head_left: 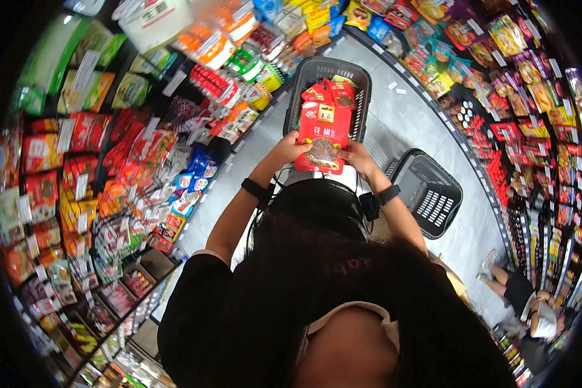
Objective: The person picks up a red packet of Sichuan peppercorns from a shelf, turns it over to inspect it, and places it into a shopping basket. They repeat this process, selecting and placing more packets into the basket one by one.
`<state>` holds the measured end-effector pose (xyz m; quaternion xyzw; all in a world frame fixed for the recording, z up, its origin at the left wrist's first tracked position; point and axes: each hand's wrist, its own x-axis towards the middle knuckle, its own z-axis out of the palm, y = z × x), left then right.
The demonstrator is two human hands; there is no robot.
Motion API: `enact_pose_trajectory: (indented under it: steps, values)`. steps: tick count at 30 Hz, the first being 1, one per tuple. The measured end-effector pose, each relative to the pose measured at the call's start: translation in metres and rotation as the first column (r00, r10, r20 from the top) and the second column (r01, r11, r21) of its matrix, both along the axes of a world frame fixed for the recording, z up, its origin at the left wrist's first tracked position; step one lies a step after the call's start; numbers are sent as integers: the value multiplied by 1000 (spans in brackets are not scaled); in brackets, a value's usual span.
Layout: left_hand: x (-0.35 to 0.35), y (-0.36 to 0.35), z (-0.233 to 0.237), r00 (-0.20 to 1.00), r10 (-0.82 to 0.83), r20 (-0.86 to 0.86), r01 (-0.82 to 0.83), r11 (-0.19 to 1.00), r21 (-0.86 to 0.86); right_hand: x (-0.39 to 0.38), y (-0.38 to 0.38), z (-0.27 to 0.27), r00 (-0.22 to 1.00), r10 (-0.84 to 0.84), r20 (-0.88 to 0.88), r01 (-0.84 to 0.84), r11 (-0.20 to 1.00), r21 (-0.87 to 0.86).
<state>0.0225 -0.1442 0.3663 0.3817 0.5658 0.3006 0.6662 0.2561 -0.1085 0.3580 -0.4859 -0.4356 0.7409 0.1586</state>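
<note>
A red packet of Sichuan peppercorns (326,126), with a round picture of brown peppercorns low on its front, is held upright in front of me. My left hand (290,150) pinches its left edge, and my right hand (360,160) grips the lower right edge, thumb on the front. Behind the packet stands a dark shopping basket (365,84). Several smaller red packets (344,95) lie in it, partly covered by the one I hold. Black bands circle both my wrists.
A second dark basket (445,220) sits on the grey tiled floor (391,119) to my right. Shelves of bagged goods (136,145) curve along the left, and more packed shelves (520,97) along the right. Another person (530,304) is at the lower right.
</note>
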Motion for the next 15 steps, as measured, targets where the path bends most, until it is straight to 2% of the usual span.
enact_pose_trajectory:
  steps: [4,5,7,8,11,13,14,15]
  values:
    - [-6,59,4,990,-89,108,99,991,-91,-5,42,-22,990,-24,137,21,1000,20]
    - [-10,73,2,983,-111,147,130,983,-127,-8,50,-30,992,-78,98,81,996,-27]
    - [-18,92,-31,987,-95,133,128,953,-273,-16,66,-46,981,-190,29,192,973,-128]
    - [-20,101,-46,987,-97,131,134,938,-320,-18,70,-88,953,-287,-98,273,952,-136]
    - [-24,130,-88,988,-107,113,145,901,-409,-33,91,-67,950,-298,94,312,913,-262]
    - [-28,139,-114,989,-114,94,145,874,-463,-35,101,-98,950,-235,206,273,944,-186]
    - [-29,145,-127,987,-73,142,133,868,-478,-35,108,-118,944,-189,271,233,962,-140]
    - [-27,151,-137,994,-72,82,104,862,-497,-32,114,-145,930,-144,338,186,978,-96]
